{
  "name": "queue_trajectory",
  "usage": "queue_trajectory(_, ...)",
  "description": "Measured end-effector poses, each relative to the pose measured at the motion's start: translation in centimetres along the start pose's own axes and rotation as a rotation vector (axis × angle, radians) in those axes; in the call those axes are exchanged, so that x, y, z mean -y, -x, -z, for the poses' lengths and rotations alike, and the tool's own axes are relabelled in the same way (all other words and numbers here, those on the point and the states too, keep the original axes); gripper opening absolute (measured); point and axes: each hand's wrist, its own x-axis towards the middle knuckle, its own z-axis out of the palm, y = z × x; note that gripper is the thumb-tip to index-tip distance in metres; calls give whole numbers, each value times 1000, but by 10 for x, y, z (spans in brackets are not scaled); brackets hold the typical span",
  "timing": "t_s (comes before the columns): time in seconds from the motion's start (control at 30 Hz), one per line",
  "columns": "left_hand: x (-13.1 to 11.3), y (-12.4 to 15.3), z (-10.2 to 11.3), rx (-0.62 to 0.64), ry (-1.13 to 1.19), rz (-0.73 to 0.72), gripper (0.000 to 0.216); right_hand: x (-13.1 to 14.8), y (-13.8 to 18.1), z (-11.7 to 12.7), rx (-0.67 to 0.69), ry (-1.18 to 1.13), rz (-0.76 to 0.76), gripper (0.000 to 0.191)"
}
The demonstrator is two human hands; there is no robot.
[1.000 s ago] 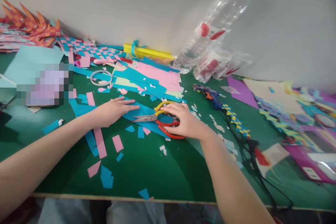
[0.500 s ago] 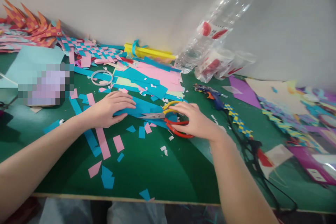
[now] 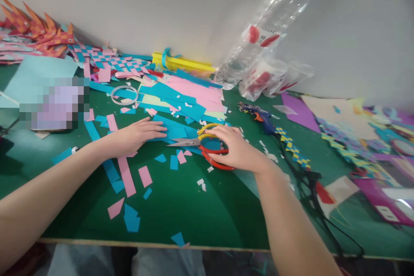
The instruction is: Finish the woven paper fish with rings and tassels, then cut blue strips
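My right hand (image 3: 241, 150) is closed round the handles of a pair of scissors (image 3: 184, 142), one handle loop yellow and the other red. The blades point left and look nearly together, lying over or beside blue paper (image 3: 171, 127); I cannot tell whether they touch it. My left hand (image 3: 139, 137) lies with its fingers stretched out to the right, the fingertips on the left end of that blue paper. Its thumb is hidden. Under the left wrist passes a pink paper strip (image 3: 127, 177), near a blue strip (image 3: 111, 177).
Blue and pink scraps (image 3: 132, 217) lie about the green table (image 3: 200, 220). A tape ring (image 3: 124, 95) and paper sheets (image 3: 210, 95) are behind my hands. At the wall lean a large plastic bottle (image 3: 265, 30) and cups (image 3: 263, 77). A glue gun (image 3: 265, 123) with a cable lies right.
The scissors and right hand have shifted slightly left. My left hand has flattened, its thumb no longer showing below the fingers. The whole view has moved a little.
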Motion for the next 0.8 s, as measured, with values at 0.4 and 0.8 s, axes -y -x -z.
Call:
queue_trajectory(0.4,-3,0,0,67,10,117,93,0,-3,-14,-10,24,31,58)
queue_trajectory(0.8,-7,-3,1,52,16,101,93,13,-5,-12,1,38,40,53)
